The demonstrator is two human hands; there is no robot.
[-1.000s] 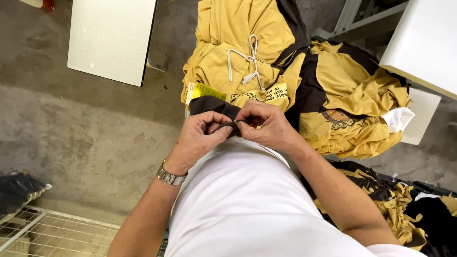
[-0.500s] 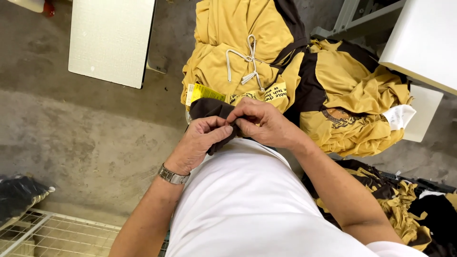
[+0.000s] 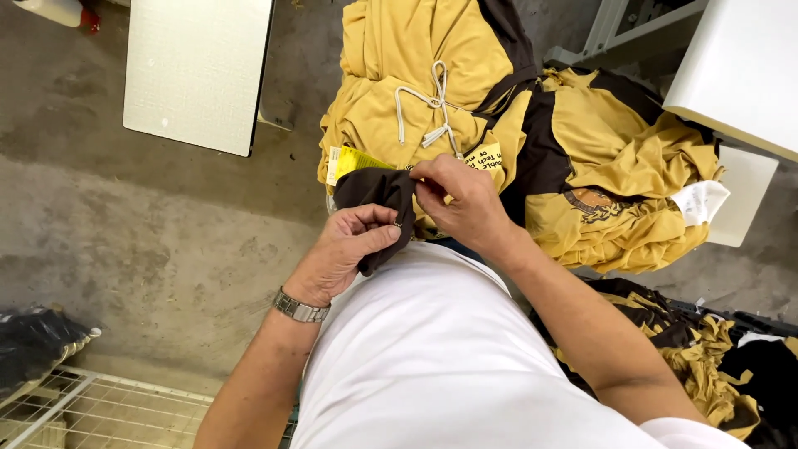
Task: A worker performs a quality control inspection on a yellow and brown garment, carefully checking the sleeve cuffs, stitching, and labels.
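Note:
My left hand (image 3: 349, 249) pinches the lower edge of a dark brown piece of fabric (image 3: 374, 193), held in front of my white shirt. My right hand (image 3: 461, 204) grips the same brown fabric at its upper right edge, fingers closed on it. A silver wristwatch (image 3: 301, 308) sits on my left wrist. Just beyond the hands lies a pile of mustard-yellow and brown hooded garments (image 3: 515, 125) with a pale drawstring (image 3: 432, 104) and a yellow tag (image 3: 349, 162).
A white panel (image 3: 199, 71) lies on the concrete floor at upper left. A white table (image 3: 740, 71) stands at upper right. More yellow and black garments (image 3: 715, 357) lie at lower right. A wire rack (image 3: 91, 411) and a black bag (image 3: 33, 345) sit at lower left.
My hands have shifted along the brown fabric: the left hand dropped lower on its edge, the right hand stays at the top. The fabric now hangs more open between them.

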